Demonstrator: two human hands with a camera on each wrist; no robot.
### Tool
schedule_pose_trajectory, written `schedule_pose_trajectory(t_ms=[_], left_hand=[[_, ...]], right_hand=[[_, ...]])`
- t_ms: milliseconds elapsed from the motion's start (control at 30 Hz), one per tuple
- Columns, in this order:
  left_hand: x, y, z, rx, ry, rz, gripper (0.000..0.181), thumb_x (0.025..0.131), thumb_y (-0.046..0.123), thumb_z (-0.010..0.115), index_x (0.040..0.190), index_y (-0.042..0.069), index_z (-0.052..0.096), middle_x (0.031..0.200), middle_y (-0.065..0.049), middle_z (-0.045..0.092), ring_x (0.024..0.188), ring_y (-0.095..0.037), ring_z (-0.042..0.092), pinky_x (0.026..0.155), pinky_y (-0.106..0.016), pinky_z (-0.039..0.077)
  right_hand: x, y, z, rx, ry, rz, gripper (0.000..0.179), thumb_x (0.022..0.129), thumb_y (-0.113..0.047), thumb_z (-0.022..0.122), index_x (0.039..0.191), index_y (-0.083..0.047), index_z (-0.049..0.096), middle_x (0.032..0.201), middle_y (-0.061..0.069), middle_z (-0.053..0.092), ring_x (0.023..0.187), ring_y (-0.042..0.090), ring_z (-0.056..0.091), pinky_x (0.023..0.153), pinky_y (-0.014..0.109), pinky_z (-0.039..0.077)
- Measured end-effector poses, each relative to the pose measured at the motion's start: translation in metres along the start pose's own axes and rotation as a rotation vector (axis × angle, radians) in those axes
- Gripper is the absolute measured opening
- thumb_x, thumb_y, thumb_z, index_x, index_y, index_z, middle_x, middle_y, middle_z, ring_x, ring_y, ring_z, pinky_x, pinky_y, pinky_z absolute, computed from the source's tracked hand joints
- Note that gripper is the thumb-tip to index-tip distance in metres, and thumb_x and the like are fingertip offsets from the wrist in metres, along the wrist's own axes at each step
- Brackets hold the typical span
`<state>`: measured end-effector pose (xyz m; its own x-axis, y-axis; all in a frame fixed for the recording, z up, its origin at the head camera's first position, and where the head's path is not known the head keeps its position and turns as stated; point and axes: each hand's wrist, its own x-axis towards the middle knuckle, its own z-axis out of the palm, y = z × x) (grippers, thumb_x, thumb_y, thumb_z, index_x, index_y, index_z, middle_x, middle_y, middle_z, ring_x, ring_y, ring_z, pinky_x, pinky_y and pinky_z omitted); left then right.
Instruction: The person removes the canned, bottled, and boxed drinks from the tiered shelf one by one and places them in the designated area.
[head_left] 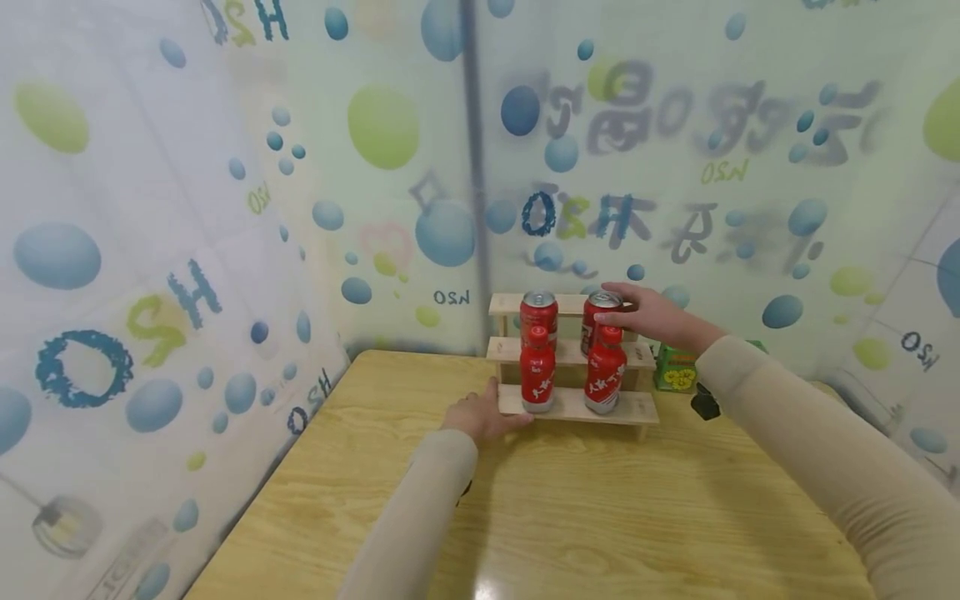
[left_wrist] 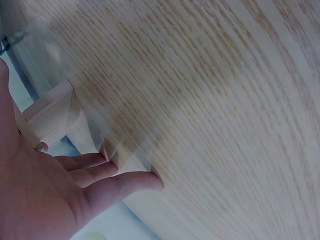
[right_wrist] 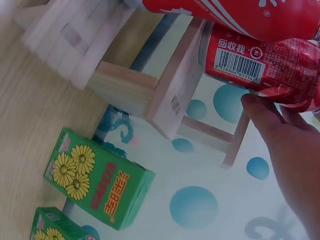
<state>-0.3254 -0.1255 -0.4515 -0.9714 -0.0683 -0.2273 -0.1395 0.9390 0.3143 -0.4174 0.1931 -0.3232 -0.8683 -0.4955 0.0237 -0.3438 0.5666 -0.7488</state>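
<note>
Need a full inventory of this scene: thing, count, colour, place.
wooden rack: 1, pale wood, three tiers, at the table's far side
cans: 2, red with silver tops, side by side on the middle tier
bottles: 2, red with red caps, on the bottom tier in front of the cans
cartons: 2, green with yellow flowers, right of the rack
table: 1, yellowish wood grain, under the rack
wall covering: pale, blue and green bubble prints plus lettering, behind and at the left
sleeves: 2, beige, one per arm
left hand: 1, at the bottom tier's left end
right hand: 1, gripping the right can near its top
</note>
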Motion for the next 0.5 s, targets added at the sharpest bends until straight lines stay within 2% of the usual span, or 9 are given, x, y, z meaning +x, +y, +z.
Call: schedule_pose_trajectory(t_ms=[167, 300, 500], left_hand=[[0.0, -0.001, 0.0, 0.006, 0.002, 0.004, 0.117, 0.083, 0.092, 0.058, 0.171, 0.024, 0.023, 0.154, -0.026, 0.058, 0.142, -0.044, 0.058, 0.111, -0.054, 0.054], [-0.001, 0.0, -0.002, 0.016, 0.002, 0.008, 0.117, 0.083, 0.092, 0.058, 0.171, 0.023, 0.023, 0.154, -0.026, 0.059, 0.142, -0.043, 0.058, 0.111, -0.054, 0.054], [-0.005, 0.002, -0.004, 0.011, -0.005, 0.011, 0.116, 0.084, 0.091, 0.057, 0.171, 0.023, 0.022, 0.155, -0.026, 0.057, 0.144, -0.044, 0.056, 0.113, -0.055, 0.052]], right_hand=[[0.004, -0.001, 0.006, 0.07, 0.032, 0.032, 0.091, 0.104, -0.048, 0.068, 0.17, -0.008, 0.021, 0.166, 0.027, 0.039, 0.151, 0.049, 0.045, 0.12, 0.062, 0.045], [0.009, -0.001, 0.009, 0.132, 0.053, 0.058, 0.088, 0.101, -0.049, 0.071, 0.168, -0.01, 0.029, 0.162, 0.023, 0.047, 0.147, 0.043, 0.051, 0.12, 0.059, 0.046], [0.012, 0.003, 0.01, 0.175, 0.069, 0.061, 0.078, 0.101, -0.044, 0.073, 0.163, -0.011, 0.039, 0.158, 0.02, 0.054, 0.143, 0.04, 0.056, 0.117, 0.058, 0.05]])
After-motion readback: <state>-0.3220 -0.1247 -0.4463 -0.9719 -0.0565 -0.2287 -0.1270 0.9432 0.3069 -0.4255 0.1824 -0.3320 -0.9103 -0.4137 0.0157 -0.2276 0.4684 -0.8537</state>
